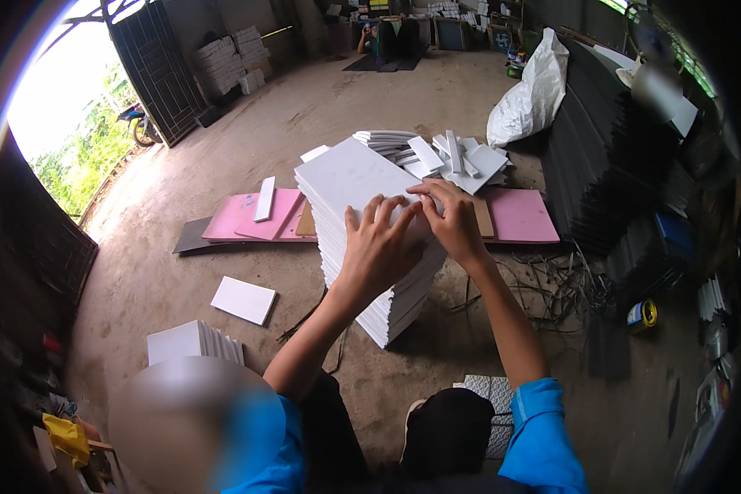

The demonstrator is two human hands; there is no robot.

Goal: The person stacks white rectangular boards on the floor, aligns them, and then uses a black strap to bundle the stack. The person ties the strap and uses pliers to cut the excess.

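A tall stack of white rectangular panels stands in front of me, its layered edges showing down the near side. My left hand lies over the near part of the top panel with its fingers spread. Beside it, my right hand is at the stack's right edge, thumb and fingers drawn together close to the left fingertips. Whatever the right fingers pinch is too small or hidden to make out. Behind the stack is a loose pile of white strips and panels.
Pink boards lie beneath and beside the stack, with a white strip on the left one. A white panel and a smaller stack are at left. Dark strips, a yellow can and a white sack are at right.
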